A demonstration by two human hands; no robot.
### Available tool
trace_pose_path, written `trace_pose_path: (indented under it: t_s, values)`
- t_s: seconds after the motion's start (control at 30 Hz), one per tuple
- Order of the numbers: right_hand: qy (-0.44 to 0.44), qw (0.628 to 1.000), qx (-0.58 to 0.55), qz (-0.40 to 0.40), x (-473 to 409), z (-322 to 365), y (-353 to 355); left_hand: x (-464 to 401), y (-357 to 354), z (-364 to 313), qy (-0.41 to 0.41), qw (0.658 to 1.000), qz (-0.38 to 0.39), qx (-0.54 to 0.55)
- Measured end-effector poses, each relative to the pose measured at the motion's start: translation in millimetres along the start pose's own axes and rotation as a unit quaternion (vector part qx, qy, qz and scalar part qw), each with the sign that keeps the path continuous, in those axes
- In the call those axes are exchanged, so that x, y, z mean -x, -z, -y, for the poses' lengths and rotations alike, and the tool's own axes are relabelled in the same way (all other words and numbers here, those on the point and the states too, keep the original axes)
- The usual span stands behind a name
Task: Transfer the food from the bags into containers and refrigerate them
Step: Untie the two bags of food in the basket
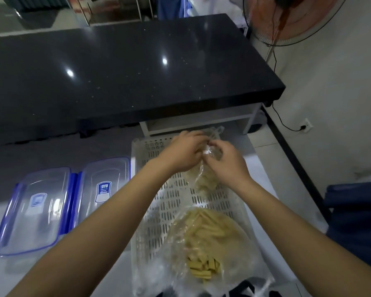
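A white perforated plastic tray [165, 202] lies on the pale table in front of me. At its far end stands a clear plastic bag of pale food [204, 179]. My left hand [184, 153] and my right hand [225, 161] both pinch the bag's knotted top, fingers curled around the plastic. Nearer to me in the tray lies a second clear bag of yellowish stick-shaped food [204, 239], untouched. Two clear containers with blue clip lids [36, 209] [105, 187] sit side by side on the table left of the tray.
A long black glossy counter [126, 71] runs across behind the table. A standing fan [287, 20] is at the upper right by the wall, its cord leading to a socket [306, 125]. Dark blue fabric [356, 217] lies at the right edge.
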State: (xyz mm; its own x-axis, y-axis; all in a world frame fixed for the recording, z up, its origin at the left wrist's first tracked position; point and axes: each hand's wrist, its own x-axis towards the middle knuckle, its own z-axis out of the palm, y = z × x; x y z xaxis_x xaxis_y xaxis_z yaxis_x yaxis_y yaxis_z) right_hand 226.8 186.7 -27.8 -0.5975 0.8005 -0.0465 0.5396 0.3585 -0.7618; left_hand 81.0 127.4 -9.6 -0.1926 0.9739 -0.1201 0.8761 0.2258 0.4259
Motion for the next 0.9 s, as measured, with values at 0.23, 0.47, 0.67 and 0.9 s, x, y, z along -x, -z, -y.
trace_pose_path:
  t_s: [0.23,0.47,0.67,0.9]
  values:
    - [0.013,1.0,-0.008,-0.024,14,-12,-7,-7,0,10,-0.018,1.0,0.013,-0.018]
    - [0.056,0.997,0.003,0.047,11,-11,-7,13,2,14,-0.013,0.997,-0.037,-0.064]
    - [0.104,0.99,0.002,0.095,5,-9,9,44,1,11,0.008,0.992,-0.125,0.019]
    - [0.189,0.981,-0.026,0.045,2,7,20,85,-14,3,0.063,0.941,-0.29,0.162]
